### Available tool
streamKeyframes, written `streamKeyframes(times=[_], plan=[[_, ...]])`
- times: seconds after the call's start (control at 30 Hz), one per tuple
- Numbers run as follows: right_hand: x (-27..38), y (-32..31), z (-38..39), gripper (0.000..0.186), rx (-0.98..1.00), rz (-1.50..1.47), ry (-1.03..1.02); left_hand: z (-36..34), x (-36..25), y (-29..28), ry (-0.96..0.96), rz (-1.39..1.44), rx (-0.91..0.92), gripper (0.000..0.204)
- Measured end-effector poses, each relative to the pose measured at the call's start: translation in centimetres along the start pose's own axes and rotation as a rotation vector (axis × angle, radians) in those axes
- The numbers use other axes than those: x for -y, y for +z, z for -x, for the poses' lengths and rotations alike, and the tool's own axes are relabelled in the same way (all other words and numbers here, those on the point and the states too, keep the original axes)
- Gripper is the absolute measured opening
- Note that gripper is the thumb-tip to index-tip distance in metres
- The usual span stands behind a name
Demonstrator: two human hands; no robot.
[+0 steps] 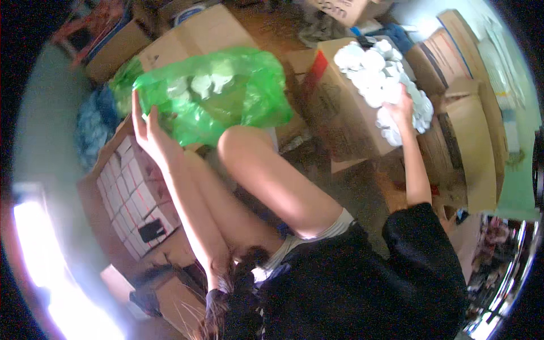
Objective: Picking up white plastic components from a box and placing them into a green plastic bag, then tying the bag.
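Observation:
A translucent green plastic bag lies spread in front of my knees, with a few white pieces in it. At the bag's left edge is my left hand, its fingers stretched out and apart, touching the plastic. To the right, a heap of small white rounded pieces covers the top of a cardboard box. My right hand is at the heap's near part, fingers closed around some of these pieces. Their exact kind is too blurred to tell, and the fingertips are partly hidden.
An open carton packed with small white boxes stands at my left, with a dark phone-like object on them. Blue plastic bags lie beyond it. Flattened cardboard leans at the right. More cartons stand at the back.

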State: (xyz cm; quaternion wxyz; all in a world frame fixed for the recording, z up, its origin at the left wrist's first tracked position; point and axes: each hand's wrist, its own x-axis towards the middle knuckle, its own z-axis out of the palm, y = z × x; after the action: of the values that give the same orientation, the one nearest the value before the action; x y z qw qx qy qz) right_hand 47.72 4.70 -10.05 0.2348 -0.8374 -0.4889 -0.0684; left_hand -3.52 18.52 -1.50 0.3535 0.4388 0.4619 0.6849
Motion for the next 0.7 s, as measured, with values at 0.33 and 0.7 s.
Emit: streamKeyframes(times=[0.33, 0.7], plan=[[25.6, 2.4, 5.0, 0.056, 0.34, -0.962, -0.073, -1.3, 0.1, -1.9, -0.027, 0.021, -0.039, 0.047], [40.9, 24.6, 4.2, 0.06, 0.379, -0.203, -0.786, -1.1, 3.5, 0.8, 0.3, -0.411, 0.129, 0.04]])
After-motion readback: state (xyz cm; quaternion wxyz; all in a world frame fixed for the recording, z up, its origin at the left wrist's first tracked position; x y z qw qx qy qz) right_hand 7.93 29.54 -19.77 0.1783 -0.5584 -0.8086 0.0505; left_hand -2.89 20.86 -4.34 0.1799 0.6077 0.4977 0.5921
